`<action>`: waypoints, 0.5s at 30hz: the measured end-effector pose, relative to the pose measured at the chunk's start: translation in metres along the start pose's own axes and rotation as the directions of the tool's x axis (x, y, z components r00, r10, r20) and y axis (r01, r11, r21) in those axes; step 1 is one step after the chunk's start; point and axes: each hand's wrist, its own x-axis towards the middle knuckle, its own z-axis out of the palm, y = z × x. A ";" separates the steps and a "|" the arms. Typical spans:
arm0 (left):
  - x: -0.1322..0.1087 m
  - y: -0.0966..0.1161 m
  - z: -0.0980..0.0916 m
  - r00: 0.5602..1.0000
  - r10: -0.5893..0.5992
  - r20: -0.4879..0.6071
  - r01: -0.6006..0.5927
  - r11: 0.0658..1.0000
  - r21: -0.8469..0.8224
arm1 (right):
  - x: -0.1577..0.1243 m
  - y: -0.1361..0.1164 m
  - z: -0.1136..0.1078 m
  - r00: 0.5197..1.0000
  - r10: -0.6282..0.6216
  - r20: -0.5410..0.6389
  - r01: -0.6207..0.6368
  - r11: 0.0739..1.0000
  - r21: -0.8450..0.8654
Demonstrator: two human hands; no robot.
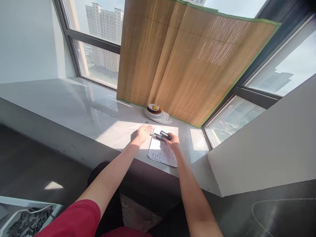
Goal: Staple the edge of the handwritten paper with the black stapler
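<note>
Red sleeve [77, 217]; right grip [173, 141] curled round stapler [165, 134].

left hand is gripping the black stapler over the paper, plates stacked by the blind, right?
Not the left hand: the head view shows the right hand gripping the black stapler over the paper. The plates are stacked by the blind.

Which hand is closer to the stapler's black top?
Right. The right hand is at the stapler's black top, gripping one end; the left hand is farther off, by the silver end.
</note>
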 end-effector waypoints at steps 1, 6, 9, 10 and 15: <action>0.000 -0.001 0.000 1.000 -0.018 -0.019 0.017 0.998 -0.061 | 0.001 -0.002 0.000 0.999 -0.040 0.003 0.040 0.999 -0.028; 0.004 -0.005 -0.002 0.993 -0.088 -0.074 0.066 0.962 -0.265 | -0.016 -0.028 0.004 0.869 -0.437 -0.233 0.368 0.885 -0.286; 0.003 -0.005 -0.003 0.997 -0.077 -0.006 0.069 0.916 -0.396 | -0.030 -0.051 0.007 0.732 -0.666 -0.143 0.522 0.684 -0.509; 0.002 -0.005 -0.003 0.998 -0.065 0.019 0.066 0.895 -0.440 | -0.033 -0.058 0.008 0.693 -0.716 -0.080 0.564 0.609 -0.558; -0.002 -0.002 0.000 0.999 0.008 0.048 0.018 0.853 -0.522 | -0.033 -0.077 0.023 0.604 -0.790 0.107 0.664 0.424 -0.616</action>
